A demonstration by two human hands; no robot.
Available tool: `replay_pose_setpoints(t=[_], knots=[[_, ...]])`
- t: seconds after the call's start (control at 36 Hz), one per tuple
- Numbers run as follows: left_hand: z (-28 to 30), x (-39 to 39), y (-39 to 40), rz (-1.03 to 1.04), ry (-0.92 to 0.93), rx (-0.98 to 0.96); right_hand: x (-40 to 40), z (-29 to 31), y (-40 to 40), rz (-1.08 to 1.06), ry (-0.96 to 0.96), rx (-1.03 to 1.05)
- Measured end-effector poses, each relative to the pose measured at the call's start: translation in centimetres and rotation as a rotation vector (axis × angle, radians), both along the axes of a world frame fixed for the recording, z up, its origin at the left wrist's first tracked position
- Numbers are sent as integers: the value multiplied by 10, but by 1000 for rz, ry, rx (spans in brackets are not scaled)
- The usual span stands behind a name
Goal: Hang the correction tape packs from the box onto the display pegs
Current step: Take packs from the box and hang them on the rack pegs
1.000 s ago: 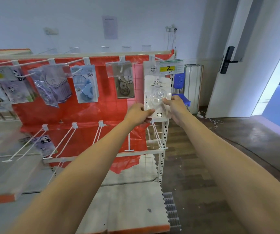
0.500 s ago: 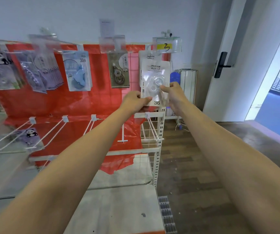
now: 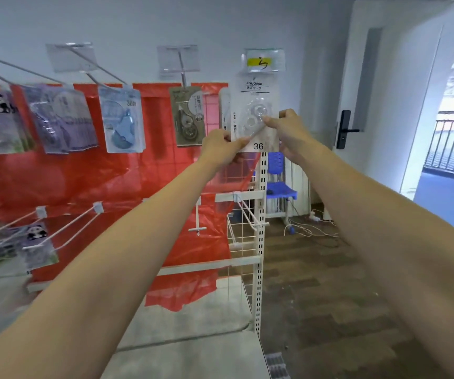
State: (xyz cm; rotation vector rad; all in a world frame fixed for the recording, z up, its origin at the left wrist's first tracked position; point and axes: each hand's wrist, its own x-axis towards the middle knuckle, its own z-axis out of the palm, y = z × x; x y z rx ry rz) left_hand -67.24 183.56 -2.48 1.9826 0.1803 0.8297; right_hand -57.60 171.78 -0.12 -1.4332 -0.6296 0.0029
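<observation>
Clear white-carded correction tape pack marked 36 point(image 3: 257, 113) held at 1 o'clock, under the yellow-labelled peg tag point(image 3: 264, 61); left hand point(image 3: 221, 147) grip pinches its lower-left corner; right hand point(image 3: 288, 129) grip pinches its right edge.

Both arms outstretched, left hand point(image 3: 221, 148) and right hand point(image 3: 288, 131) pinching

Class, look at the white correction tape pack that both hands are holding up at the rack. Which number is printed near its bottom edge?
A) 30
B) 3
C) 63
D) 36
D: the white correction tape pack, held by the left hand and the right hand, shows 36 printed near its bottom edge.
</observation>
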Motion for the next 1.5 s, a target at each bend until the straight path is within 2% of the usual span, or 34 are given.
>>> replay_pose_setpoints(t=[0.25,0.42,0.56,0.67,0.75,0.89,1.06,1.17,1.25,1.36,1.5], knots=[[19,10,2,31,-6,-40,8,23,11,-68,17,-46],[36,20,2,34,66,-37,15,39,11,-55,68,-83],[33,24,3,37,159,-7,19,28,12,-59,129,-82],[22,25,-4,-42,213,-123,25,10,11,-76,204,-165],[16,27,-8,-18,226,-90,25,3,8,-95,252,-166],[21,30,-1,16,296,-87,23,13,5,34,320,-110],[35,23,5,15,378,-106,14,28,11,-39,276,-185],[43,9,7,40,397,-117,-3,35,9,32,320,-147],[51,-5,4,31,410,-94,-16,40,2,10,308,-168],[59,-18,-4,18,405,-10,-28,45,-6,-69,259,-203],[57,-25,-12,-16,358,-51,-36,42,-16,-69,267,-204]])
